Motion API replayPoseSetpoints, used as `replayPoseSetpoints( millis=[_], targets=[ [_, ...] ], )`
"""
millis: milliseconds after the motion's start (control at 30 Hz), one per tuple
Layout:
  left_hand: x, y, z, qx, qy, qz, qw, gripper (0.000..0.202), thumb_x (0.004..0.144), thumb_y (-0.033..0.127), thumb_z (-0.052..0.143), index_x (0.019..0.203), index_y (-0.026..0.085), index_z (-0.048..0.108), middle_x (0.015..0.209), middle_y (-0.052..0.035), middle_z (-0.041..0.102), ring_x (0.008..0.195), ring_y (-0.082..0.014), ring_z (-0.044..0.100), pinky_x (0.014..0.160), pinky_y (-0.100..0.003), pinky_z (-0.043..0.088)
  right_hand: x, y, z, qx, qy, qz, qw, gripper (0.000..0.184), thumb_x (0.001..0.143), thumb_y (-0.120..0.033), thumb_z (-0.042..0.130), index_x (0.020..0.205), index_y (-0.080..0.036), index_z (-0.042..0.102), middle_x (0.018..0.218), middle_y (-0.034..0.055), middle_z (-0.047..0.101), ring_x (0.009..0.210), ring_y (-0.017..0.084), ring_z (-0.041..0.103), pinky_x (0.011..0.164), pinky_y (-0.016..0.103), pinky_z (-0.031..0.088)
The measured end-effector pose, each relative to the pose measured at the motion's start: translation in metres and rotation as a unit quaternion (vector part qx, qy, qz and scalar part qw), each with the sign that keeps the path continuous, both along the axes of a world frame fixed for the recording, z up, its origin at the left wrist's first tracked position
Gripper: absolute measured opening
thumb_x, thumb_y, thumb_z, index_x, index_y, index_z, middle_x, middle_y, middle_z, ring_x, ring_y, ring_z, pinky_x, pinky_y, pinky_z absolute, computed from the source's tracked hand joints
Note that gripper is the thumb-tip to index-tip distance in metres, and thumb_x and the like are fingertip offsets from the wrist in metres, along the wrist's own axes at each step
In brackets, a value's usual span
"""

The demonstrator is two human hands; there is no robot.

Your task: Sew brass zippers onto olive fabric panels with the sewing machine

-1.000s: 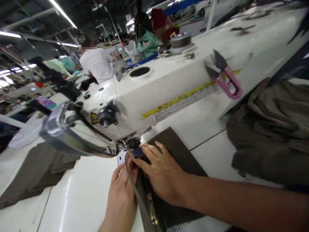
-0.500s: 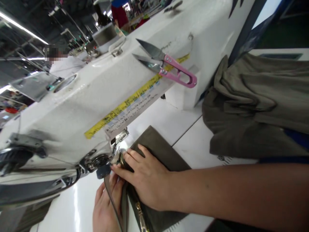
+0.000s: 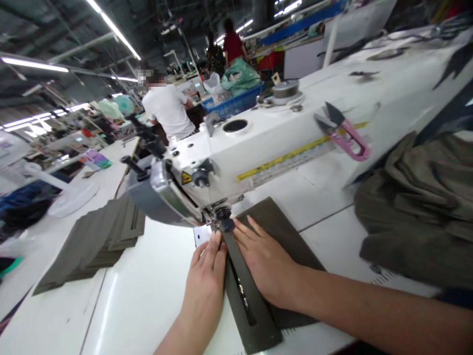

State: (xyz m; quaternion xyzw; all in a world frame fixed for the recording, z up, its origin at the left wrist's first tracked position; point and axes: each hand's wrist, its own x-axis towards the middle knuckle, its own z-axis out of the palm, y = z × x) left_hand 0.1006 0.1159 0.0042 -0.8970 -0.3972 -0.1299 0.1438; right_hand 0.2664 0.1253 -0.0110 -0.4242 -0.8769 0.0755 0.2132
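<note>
An olive-brown panel with a long slot (image 3: 258,330) runs out from under the needle area of a white sewing machine (image 3: 221,172). A zipper with a metal pull (image 3: 241,291) shows inside the slot. My left hand (image 3: 209,266) rests along the panel's left edge, fingers stretched toward the presser foot. My right hand (image 3: 266,261) lies flat with fingers extended, pressing the panel's right side and a wider olive-brown piece (image 3: 284,222) beneath. The foot and needle are mostly hidden by a dark round part (image 3: 226,225).
Pink-handled thread snips (image 3: 349,138) rest against the machine arm. A stack of olive-brown panels (image 3: 92,236) lies at left; bunched olive fabric (image 3: 402,212) is at right. Behind stand a person in a white shirt (image 3: 166,108) and a blue basket (image 3: 232,101) with bags.
My view has swung up and left, showing more of the machine head and room. The slotted panel now lies flat over the zipper; before, its strip stood folded by my left hand.
</note>
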Motion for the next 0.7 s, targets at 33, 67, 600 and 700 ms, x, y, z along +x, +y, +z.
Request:
replayPoseSetpoints(
  millis=[33,67,600,700],
  targets=[
    [0.0,-0.001,-0.001,-0.001,0.0,0.007,1.0,0.03,0.088,0.005,0.029,0.104,0.005,0.055,0.117,-0.02,0.055,0.109,-0.0245,0.053,0.085,-0.04,0.049,-0.001,0.0,-0.001,0.006,-0.007,-0.001,1.0,0.041,0.089,-0.02,0.038,0.128,-0.011,0.044,0.136,0.0144,0.038,0.13,0.023,0.026,0.107,0.048,0.019],
    [0.0,-0.002,-0.003,0.0,-0.001,0.012,1.0,0.03,0.088,0.005,0.03,0.103,0.005,0.055,0.117,-0.0206,0.055,0.109,-0.025,0.053,0.086,-0.04,0.049,-0.002,-0.001,-0.003,0.012,-0.015,-0.001,1.0,0.04,0.088,-0.019,0.039,0.127,-0.011,0.045,0.136,0.0142,0.039,0.129,0.024,0.028,0.107,0.048,0.02],
    [0.001,-0.004,-0.014,0.012,-0.047,0.015,0.999,0.035,0.089,0.007,0.024,0.102,0.003,0.056,0.117,-0.0228,0.055,0.113,-0.0269,0.05,0.09,-0.042,0.047,-0.001,-0.004,-0.01,0.121,-0.113,-0.011,0.986,0.051,0.08,-0.007,0.037,0.131,-0.01,0.04,0.128,0.0125,0.05,0.122,0.022,0.039,0.101,0.043,0.033],
    [0.001,-0.004,-0.014,0.011,-0.044,0.013,0.999,0.036,0.089,0.007,0.023,0.104,0.002,0.055,0.117,-0.0236,0.054,0.114,-0.0271,0.05,0.091,-0.042,0.046,-0.001,-0.004,-0.011,0.112,-0.107,-0.013,0.988,0.05,0.081,-0.008,0.035,0.131,-0.011,0.04,0.125,0.0119,0.052,0.121,0.022,0.041,0.1,0.044,0.034]
  ],
)
